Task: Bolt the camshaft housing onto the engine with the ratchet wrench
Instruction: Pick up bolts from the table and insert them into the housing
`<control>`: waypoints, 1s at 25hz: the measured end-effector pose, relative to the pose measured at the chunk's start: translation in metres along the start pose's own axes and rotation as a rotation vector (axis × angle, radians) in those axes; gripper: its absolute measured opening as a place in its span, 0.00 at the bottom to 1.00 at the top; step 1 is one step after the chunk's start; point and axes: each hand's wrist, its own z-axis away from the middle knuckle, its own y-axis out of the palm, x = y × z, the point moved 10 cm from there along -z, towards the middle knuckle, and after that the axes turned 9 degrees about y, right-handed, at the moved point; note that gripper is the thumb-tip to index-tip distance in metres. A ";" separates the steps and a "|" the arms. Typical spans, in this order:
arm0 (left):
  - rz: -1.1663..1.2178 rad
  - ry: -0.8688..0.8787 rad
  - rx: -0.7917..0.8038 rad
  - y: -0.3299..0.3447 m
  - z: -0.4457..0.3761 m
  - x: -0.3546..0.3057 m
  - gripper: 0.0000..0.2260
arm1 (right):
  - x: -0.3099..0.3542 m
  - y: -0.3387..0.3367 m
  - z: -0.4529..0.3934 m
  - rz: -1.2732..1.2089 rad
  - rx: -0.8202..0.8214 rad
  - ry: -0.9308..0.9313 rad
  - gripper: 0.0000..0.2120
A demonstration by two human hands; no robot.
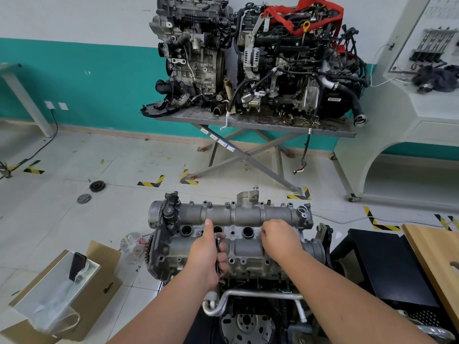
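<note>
Down low in front of the person sits the grey ribbed metal camshaft housing (233, 234), lying on top of the dark engine (248, 294) by the white tiled floor (74, 207). Its long side runs from left to right across the view, and its round plug holes face up. The end with the toothed wheel points left. The left hand (210, 254) is wrapped around a thin dark tool (218, 254), with the thumb stuck up; I think it is the ratchet wrench, but most of it is hidden. The tool stands nearly straight up and down over the middle of the housing. The right hand (278, 239) rests on the housing near the right holes, fingers curled down; I cannot tell if it pinches a bolt. What could go wrong? If the tool tips sideways, it may slip off the bolt head and bang the knuckles. If a bolt goes in crooked, its threads could get chewed up. A loose bolt might also drop into an open hole.
</note>
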 end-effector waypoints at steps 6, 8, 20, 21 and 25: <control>-0.335 0.285 0.015 0.001 0.003 -0.013 0.28 | -0.005 -0.001 0.010 -0.106 -0.075 0.008 0.10; -0.447 0.389 0.029 0.002 0.005 -0.012 0.28 | -0.007 -0.001 0.010 -0.131 -0.081 0.005 0.11; -0.569 0.555 0.014 0.004 -0.006 -0.019 0.26 | -0.008 0.003 0.001 -0.100 -0.063 0.025 0.11; -0.570 0.543 0.007 0.004 -0.007 -0.019 0.27 | -0.008 0.003 0.001 -0.094 -0.060 0.021 0.10; -0.635 0.524 0.023 0.008 -0.003 -0.026 0.25 | -0.008 0.000 -0.001 -0.087 -0.043 -0.016 0.10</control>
